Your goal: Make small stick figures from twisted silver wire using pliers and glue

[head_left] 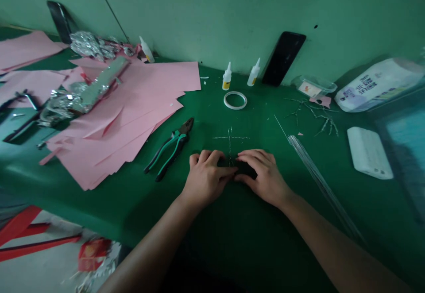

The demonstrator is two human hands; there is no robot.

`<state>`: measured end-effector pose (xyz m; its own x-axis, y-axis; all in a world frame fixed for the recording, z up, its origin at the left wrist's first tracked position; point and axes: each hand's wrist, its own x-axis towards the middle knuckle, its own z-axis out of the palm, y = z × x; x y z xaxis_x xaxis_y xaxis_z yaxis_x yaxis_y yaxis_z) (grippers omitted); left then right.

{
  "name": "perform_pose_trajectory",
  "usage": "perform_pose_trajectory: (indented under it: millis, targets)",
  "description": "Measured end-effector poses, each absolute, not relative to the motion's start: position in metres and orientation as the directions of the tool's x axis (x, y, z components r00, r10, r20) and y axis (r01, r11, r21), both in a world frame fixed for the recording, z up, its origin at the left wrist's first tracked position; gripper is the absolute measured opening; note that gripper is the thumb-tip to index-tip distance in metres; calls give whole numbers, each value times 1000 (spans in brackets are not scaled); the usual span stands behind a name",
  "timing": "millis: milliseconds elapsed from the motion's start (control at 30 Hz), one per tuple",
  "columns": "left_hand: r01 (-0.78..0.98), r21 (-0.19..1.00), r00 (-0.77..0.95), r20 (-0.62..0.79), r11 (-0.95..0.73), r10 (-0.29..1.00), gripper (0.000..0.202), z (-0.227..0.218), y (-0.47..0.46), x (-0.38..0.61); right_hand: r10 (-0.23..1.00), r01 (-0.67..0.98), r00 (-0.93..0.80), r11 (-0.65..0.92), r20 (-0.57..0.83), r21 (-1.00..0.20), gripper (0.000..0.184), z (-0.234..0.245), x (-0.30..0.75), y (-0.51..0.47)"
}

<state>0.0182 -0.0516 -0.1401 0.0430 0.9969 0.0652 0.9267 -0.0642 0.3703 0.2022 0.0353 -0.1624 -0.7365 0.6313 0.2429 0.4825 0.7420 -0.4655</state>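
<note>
A small figure of twisted silvery wire (229, 144) lies on the green tabletop, with a loop at its top and a straight crosspiece. My left hand (207, 173) is closed at its lower end from the left, thumb and forefinger pressed together there. From the other side my right hand (262, 171) curves in, its thumb and fingertips at the same lower wire. The fingers partly hide that end. Pliers (172, 147) with green and black handles lie left of my left hand. To the right of my right hand is a bundle of straight thin wires (318, 178).
Pink paper sheets (133, 120) cover the left side, with plastic-wrapped bundles (89, 45) on them. Behind the figure are a white tape roll (235, 106), small glue bottles (226, 77) and a phone (284, 58). Branched wire pieces (310, 116) and a tissue pack (378, 85) sit right.
</note>
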Motion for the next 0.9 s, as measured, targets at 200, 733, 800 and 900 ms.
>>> perform_pose_trajectory:
  millis: [200,733,800,900]
  targets:
    - [919,391,39,36,-50,999,24,-138,-48,16,591,524,-794,784,141,-333,58,-152,193,44]
    - [918,394,45,15,-47,999,24,-137,-48,15,497,486,-851,868,167,-104,51,-164,181,64]
    - [919,391,43,15,-45,999,24,-138,-47,15,486,476,-857,874,172,-98,52,-165,181,64]
    - [920,389,40,23,-46,999,23,-139,-47,15,476,464,-859,879,187,-106,51,-165,180,65]
